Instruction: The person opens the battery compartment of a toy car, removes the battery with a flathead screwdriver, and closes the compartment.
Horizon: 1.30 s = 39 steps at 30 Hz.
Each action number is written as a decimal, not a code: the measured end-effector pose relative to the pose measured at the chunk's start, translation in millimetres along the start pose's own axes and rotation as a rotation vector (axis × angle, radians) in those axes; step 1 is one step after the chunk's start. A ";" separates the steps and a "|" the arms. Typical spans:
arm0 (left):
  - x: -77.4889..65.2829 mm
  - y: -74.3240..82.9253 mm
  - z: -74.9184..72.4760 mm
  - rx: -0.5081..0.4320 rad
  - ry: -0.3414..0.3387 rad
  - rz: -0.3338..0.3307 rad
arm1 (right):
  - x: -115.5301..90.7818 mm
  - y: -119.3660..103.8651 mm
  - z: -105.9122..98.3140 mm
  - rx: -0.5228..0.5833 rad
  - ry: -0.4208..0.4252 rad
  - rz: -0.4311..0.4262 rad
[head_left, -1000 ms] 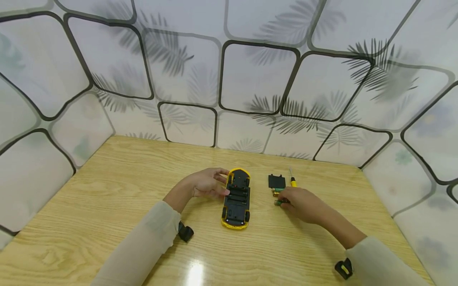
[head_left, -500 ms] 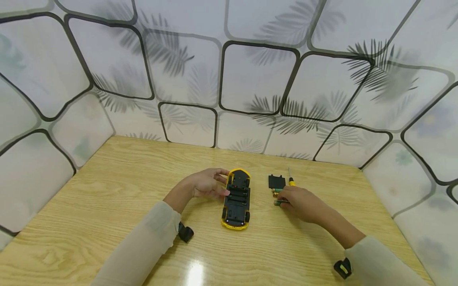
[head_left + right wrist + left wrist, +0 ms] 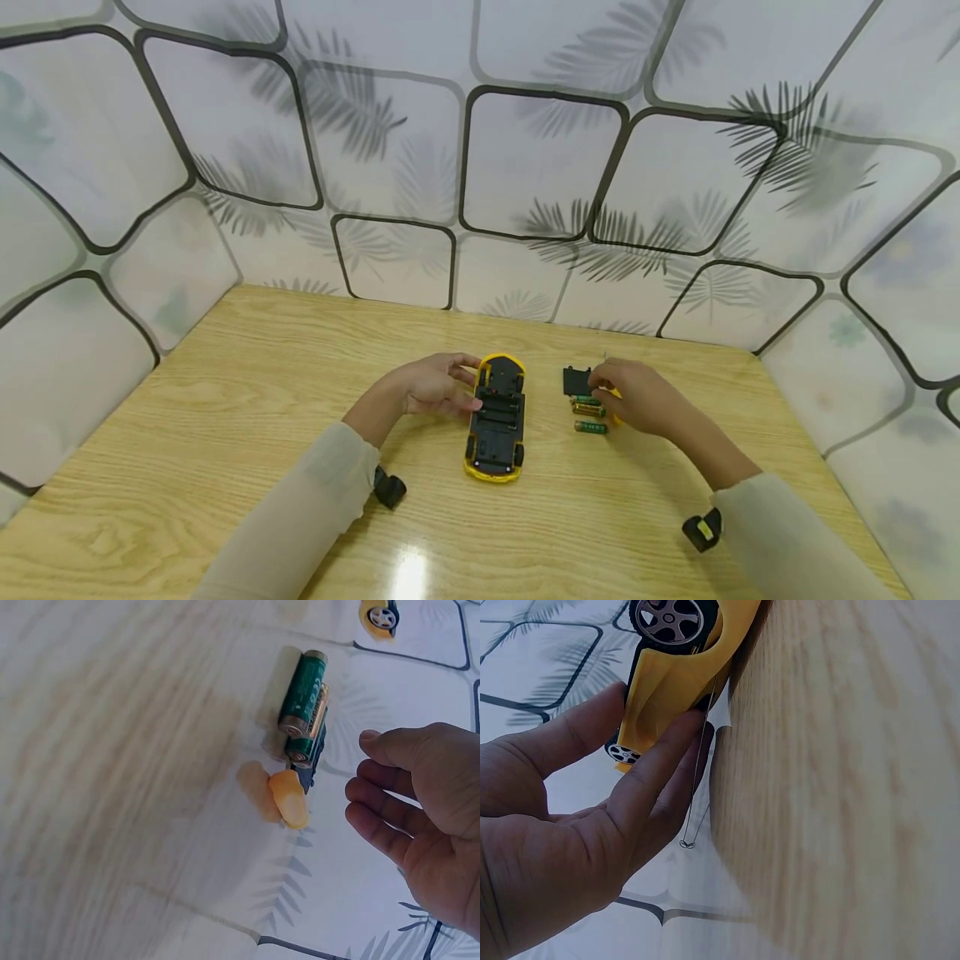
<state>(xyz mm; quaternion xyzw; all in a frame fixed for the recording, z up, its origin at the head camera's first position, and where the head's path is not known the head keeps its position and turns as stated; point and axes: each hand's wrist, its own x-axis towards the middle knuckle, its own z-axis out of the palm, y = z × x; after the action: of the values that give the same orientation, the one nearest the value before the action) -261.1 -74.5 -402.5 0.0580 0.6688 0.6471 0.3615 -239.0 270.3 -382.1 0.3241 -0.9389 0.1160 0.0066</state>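
My left hand (image 3: 435, 386) holds a yellow toy car (image 3: 495, 454) by its side. The car lies wheels up, its black underside and uncovered battery compartment showing. In the left wrist view, the thumb and fingers pinch the yellow body (image 3: 671, 682). My right hand (image 3: 637, 396) hovers over the black battery cover (image 3: 576, 382) and a screwdriver (image 3: 617, 410), partly hiding both. Its fingers are loosely bent, with nothing between them in the right wrist view. Beside it lie a green battery (image 3: 591, 427), a gold battery (image 3: 588, 410) and another green battery (image 3: 582, 400).
The wooden table (image 3: 285, 367) runs back to a patterned wall (image 3: 397, 150) that also encloses both sides. Black wrist cameras sit under both forearms. A thin wire-like loop (image 3: 688, 844) shows below the car in the left wrist view.
My right hand has let go of the lowest green battery, leaving it on the table, and moved up and slightly right toward the cover. The left hand and car have stayed still.
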 end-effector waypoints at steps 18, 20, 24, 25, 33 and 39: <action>-0.1 -0.8 -1.3 0.000 0.005 -0.002 | 41.0 24.2 -2.6 0.056 -0.112 0.115; 0.1 -1.0 -1.6 -0.002 0.008 -0.004 | 43.7 25.1 -3.8 0.054 -0.134 0.123; 0.7 -1.0 -2.0 -0.002 0.011 -0.005 | 46.9 28.6 -5.6 0.066 -0.171 0.168; 0.8 -1.0 -2.2 -0.001 0.011 -0.005 | 47.6 29.9 -5.7 0.067 -0.177 0.178; 1.1 -0.8 -3.0 -0.007 0.002 0.001 | 52.2 33.6 -3.0 0.089 -0.199 0.190; 0.6 -0.8 -2.5 -0.007 0.003 -0.001 | 55.1 33.3 -0.7 0.086 -0.216 0.181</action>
<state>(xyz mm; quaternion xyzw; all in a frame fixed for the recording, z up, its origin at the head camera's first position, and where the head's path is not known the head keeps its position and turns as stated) -262.7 -76.4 -403.7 0.0555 0.6671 0.6493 0.3608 -302.9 262.4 -383.7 0.2487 -0.9537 0.1207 -0.1187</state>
